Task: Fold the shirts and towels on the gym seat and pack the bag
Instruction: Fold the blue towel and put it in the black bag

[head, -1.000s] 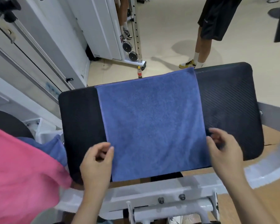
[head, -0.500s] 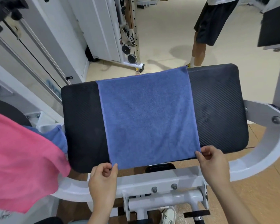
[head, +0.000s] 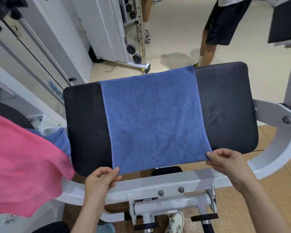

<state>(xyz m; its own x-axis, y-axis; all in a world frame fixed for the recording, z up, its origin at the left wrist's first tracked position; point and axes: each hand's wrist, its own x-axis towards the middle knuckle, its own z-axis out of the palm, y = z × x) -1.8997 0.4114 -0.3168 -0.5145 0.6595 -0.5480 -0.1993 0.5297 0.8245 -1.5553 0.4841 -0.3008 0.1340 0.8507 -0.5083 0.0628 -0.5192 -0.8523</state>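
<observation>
The blue towel [head: 154, 120] lies flat across the middle of the black gym seat [head: 225, 106]. The left hand [head: 99, 180] pinches the towel's 7 o'clock corner with curled fingers. The right hand [head: 228, 162] pinches the 5 o'clock corner likewise. A pink cloth [head: 23, 162] drapes at 9 o'clock, and a person [head: 220, 24] stands at 1 o'clock.

No text legible; blue lettering [head: 55, 89] on white machine panel [head: 44, 88] unreadable.

Blue towel [head: 154, 118] flat across black gym seat [head: 225, 108]
</observation>
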